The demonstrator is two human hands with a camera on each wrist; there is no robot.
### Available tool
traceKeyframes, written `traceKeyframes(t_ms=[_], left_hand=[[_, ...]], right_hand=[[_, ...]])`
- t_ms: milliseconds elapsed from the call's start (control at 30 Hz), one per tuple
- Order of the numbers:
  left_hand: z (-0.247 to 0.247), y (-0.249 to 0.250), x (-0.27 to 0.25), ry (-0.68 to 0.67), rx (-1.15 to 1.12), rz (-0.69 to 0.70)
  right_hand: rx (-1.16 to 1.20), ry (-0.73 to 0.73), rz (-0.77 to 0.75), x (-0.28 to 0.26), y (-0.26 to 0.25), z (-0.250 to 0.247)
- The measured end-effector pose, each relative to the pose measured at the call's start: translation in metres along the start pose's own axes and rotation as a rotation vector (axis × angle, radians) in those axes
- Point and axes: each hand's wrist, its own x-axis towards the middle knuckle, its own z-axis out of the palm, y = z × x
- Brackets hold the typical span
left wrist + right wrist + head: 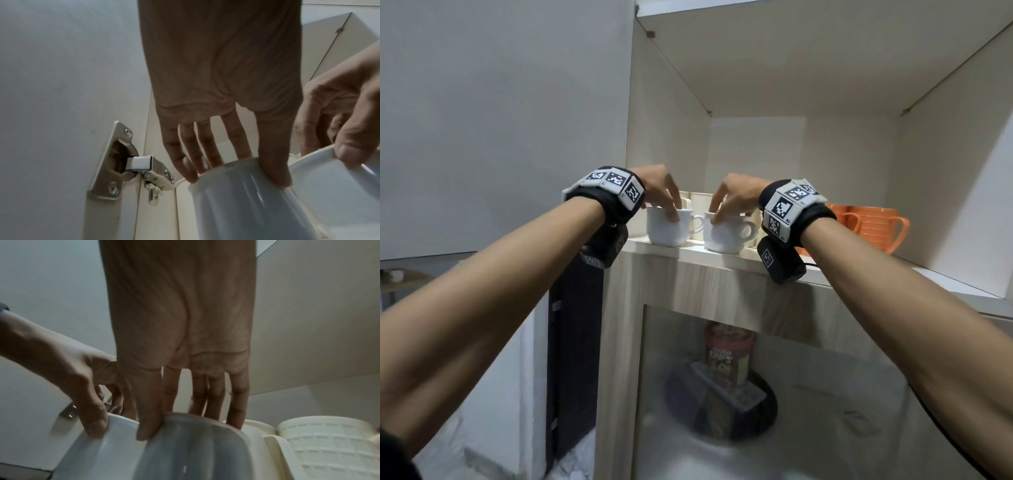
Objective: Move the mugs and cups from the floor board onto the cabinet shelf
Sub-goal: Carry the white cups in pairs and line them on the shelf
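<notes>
At mid-frame on the cabinet shelf point(726, 255), two white cups stand side by side: the left hand point(659, 192) pinches the left cup point(666, 228) by its rim, the right hand point(736, 197) the right cup point(724, 234); orange mugs point(873, 229), perhaps two, sit right.

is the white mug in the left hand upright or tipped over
Upright. In the head view the white mug stands on its base at the shelf edge, rim up, the left hand gripping its rim.
</notes>
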Motion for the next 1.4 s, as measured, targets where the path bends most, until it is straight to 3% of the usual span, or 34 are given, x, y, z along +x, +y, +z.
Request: traceKeyframes(t_ms=[500,833,1033,1400], left_hand=[[0.01,-0.017,0.003,0.199,0.247,-0.119],[0.022,-0.021,0.004,0.278,0.229,-0.137],[0.023,-0.021,0.002,0.257,0.195,-0.119],[0.02,-0.028,-0.005,0.3,0.085,-0.058]], right_hand=[[0.021,0.017,-0.048,0.011,-0.012,0.003],[0.116,0.078,-0.072,0.021,-0.016,0.016],[0.16,0.075,-0.056,0.022,-0.014,0.019],[0.016,-0.001,-0.003,0.018,-0.009,0.011]])
